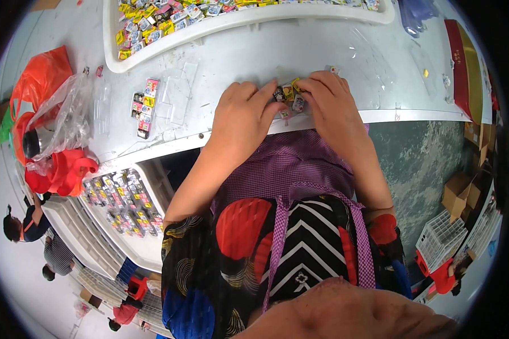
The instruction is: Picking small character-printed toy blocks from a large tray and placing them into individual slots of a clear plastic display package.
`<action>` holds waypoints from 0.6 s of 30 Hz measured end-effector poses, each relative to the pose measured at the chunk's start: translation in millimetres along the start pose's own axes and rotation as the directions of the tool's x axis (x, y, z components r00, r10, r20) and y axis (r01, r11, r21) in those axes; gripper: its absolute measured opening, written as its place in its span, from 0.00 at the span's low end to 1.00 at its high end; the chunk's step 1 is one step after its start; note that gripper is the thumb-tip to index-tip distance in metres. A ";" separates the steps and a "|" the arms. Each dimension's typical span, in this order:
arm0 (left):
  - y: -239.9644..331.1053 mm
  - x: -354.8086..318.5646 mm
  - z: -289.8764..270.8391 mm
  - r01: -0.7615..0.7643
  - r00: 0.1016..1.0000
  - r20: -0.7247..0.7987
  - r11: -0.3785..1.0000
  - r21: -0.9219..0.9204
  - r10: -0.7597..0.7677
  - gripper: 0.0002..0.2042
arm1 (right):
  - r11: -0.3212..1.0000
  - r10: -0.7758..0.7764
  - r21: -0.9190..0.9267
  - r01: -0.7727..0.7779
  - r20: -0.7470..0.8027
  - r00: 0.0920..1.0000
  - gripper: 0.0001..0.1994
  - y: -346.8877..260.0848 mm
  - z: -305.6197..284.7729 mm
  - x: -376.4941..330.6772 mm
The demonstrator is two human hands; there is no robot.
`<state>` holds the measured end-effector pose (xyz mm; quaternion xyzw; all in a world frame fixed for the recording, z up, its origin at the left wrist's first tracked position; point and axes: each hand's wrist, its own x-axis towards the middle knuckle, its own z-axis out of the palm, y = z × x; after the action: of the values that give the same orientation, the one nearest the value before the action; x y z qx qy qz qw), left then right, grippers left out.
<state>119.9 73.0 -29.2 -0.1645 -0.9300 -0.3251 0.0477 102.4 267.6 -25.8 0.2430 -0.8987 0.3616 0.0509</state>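
Note:
Close to the table's near edge, my two hands work on a small cluster of little printed boxes. My left hand [242, 114] has its index finger and thumb closed at the cluster's left side, on a black box [278, 95]. From the other side, the curled fingers of my right hand [331, 100] grip a white-and-blue box [298, 103] and the yellow box [288, 91] beside it. A pink box [284, 113] lies below, near my left thumb. My fingers partly cover the cluster. Left of my hands, a double row of similar boxes [146, 107] lies on the table.
A white tray [209, 34] heaped with little boxes stands at the far side. Clear plastic pieces [178, 93] lie nearby. Red and clear bags [51, 73] sit at the left; a maroon-and-gold strip [464, 70] lies at the right. Below left, a crate [152, 257] holds packed sets.

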 end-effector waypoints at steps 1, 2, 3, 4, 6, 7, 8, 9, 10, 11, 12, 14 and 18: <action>0.5 -0.6 1.0 0.001 1.000 -0.003 1.000 -0.001 -0.001 0.16 | 0.999 0.001 -0.045 0.001 0.038 0.999 0.12 0.4 -0.3 1.1; 1.6 -0.4 1.3 0.000 1.000 -0.003 1.000 -0.001 0.000 0.16 | 0.996 0.003 -0.090 0.004 0.075 0.997 0.12 0.7 -0.8 2.5; 2.8 0.1 1.4 0.004 1.000 -0.006 1.000 0.003 -0.004 0.16 | 0.996 0.002 -0.091 0.005 0.075 0.997 0.12 -0.2 -3.5 5.9; 3.5 0.1 1.3 0.009 1.000 -0.008 1.000 0.007 -0.009 0.16 | 0.993 -0.003 -0.113 0.017 0.122 0.992 0.12 -1.8 -7.6 9.9; 3.7 1.5 0.3 0.028 1.000 0.004 1.000 -0.013 -0.028 0.16 | 0.990 -0.007 -0.136 0.031 0.171 0.985 0.12 -0.8 -8.7 13.4; 4.0 2.7 -0.7 0.049 0.999 0.014 0.998 -0.030 -0.048 0.16 | 0.990 -0.016 -0.136 0.040 0.172 0.985 0.12 1.3 -7.9 15.4; 5.0 3.8 -1.8 0.050 0.999 0.012 0.998 -0.030 -0.050 0.16 | 0.989 -0.025 -0.136 0.049 0.172 0.985 0.12 2.4 -7.4 16.6; 6.3 5.1 -2.9 0.079 0.997 0.013 0.996 -0.036 -0.079 0.15 | 0.989 -0.027 -0.137 0.051 0.174 0.984 0.12 2.2 -7.2 16.9; 6.4 5.6 -3.3 0.108 0.994 0.013 0.993 -0.042 -0.108 0.15 | 0.991 -0.031 -0.125 0.052 0.158 0.987 0.12 1.8 -6.4 17.4; 5.4 5.4 -2.7 0.110 0.994 0.012 0.993 -0.042 -0.109 0.15 | 0.992 -0.035 -0.113 0.052 0.143 0.989 0.12 1.5 -5.6 17.8; 3.9 5.4 -1.5 0.141 0.990 0.030 0.986 -0.088 -0.139 0.15 | 0.992 -0.035 -0.114 0.052 0.144 0.989 0.12 1.7 -4.5 17.8; 1.9 4.7 -0.7 0.174 0.984 0.051 0.976 -0.134 -0.168 0.15 | 0.972 -0.102 -0.193 0.133 0.160 0.982 0.11 2.0 -1.8 16.6; 0.4 3.9 0.1 0.125 0.992 0.019 0.989 -0.074 -0.124 0.15 | 0.956 -0.108 -0.254 0.147 0.163 0.981 0.11 1.3 4.1 17.5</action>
<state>116.4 74.5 -28.3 -0.1101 -0.9260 -0.3610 0.0142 86.8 258.6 -24.9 0.3175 -0.9226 0.2153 0.0397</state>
